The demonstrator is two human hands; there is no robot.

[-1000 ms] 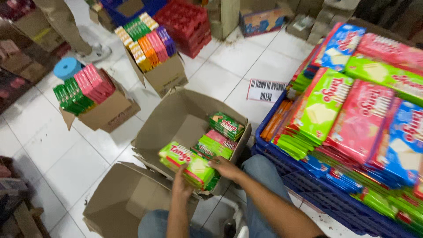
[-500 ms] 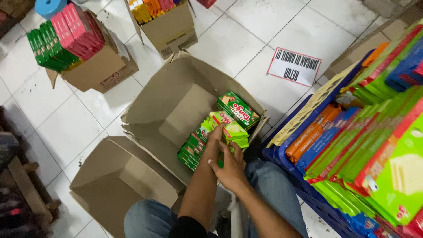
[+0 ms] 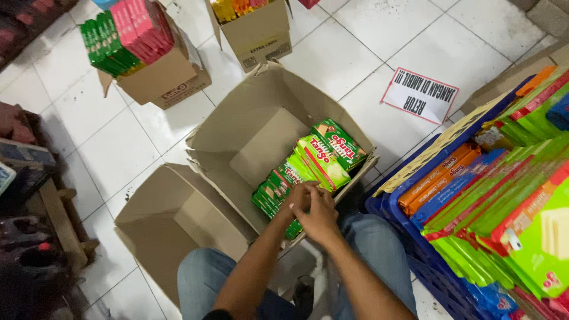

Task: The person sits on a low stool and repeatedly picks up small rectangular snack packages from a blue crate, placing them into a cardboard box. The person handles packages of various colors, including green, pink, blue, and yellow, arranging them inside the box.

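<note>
Green wafer packets [image 3: 299, 172] are seen stacked on edge inside an open cardboard box [image 3: 255, 127] on the white tiled floor [image 3: 367, 53], just beyond the hands. The left hand [image 3: 298, 198] and the right hand [image 3: 323, 214] are pressed together at the near end of the row, the fingers curled over the tops of the nearest packets; whether a packet is actually gripped by either hand cannot be told, since the fingers overlap. The row is packed along the side of the box nearest the hands, and the rest of the box floor, farther from the hands, is bare cardboard. A second, empty cardboard box [image 3: 172, 228] is seen to the left of the hands, touching the first box. The person's knees in blue jeans [image 3: 370, 249] are seen below the hands. To the right of the hands, a blue plastic crate [image 3: 391, 207] is piled with wafer packets in green, red, orange and blue [image 3: 504, 195]. Farther off, beyond the open box, two smaller cartons are seen: one filled with upright green and pink packets [image 3: 127, 35], another with yellow and orange packets [image 3: 255, 29]. A white printed sign [image 3: 421, 95] is lying flat on the floor, ahead and to the right of the hands.
</note>
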